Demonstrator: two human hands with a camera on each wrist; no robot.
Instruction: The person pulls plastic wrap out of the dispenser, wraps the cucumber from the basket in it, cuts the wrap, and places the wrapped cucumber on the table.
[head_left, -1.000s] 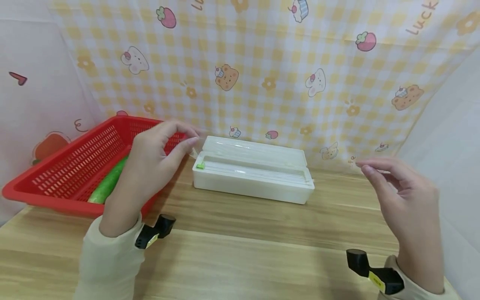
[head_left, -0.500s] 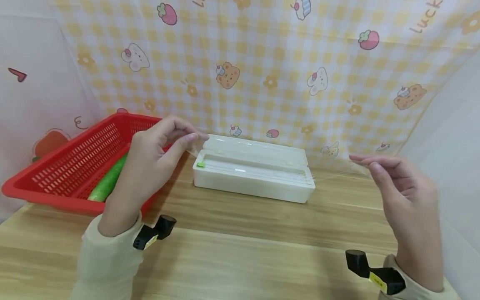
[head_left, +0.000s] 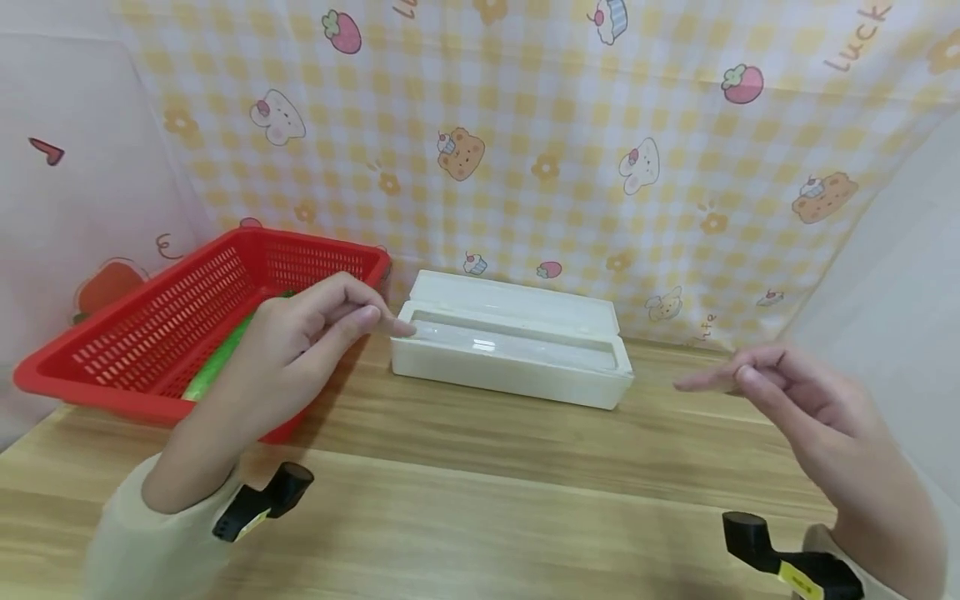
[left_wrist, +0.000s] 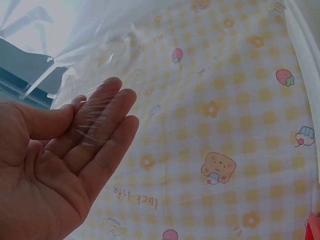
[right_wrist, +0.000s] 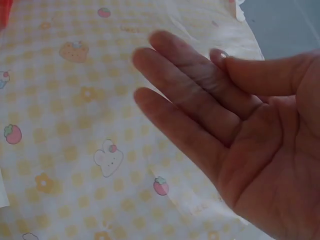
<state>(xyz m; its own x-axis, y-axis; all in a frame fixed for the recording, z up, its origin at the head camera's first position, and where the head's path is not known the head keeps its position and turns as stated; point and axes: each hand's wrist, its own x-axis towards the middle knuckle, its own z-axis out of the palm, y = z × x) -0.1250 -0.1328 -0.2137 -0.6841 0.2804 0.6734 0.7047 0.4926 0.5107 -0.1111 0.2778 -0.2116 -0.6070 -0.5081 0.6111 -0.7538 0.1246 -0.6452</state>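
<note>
My left hand point(head_left: 311, 337) pinches a corner of clear cling film point(left_wrist: 109, 59) between thumb and forefinger, its other fingers stretched out behind the sheet. In the head view those fingertips overlap the left end of a long white cling film dispenser box point(head_left: 510, 382), whose lid point(head_left: 513, 302) stands open at the back. My right hand point(head_left: 817, 408) is held off the box's right end, thumb and forefinger pressed together on the film's other side, remaining fingers straight. The transparent sheet hardly shows in the head view; a shiny glare lies over the box opening.
A red plastic basket point(head_left: 97, 402) stands at the left, behind my left forearm, with a long green vegetable point(head_left: 221, 358) inside. The wooden table point(head_left: 480, 517) stretches in front of the box. A yellow checked cloth point(head_left: 525, 125) hangs behind.
Both hands have come down toward the table, the left fingertips lowering to the box's left end. The green piece at that end, visible before, is now out of sight. The box stays put.
</note>
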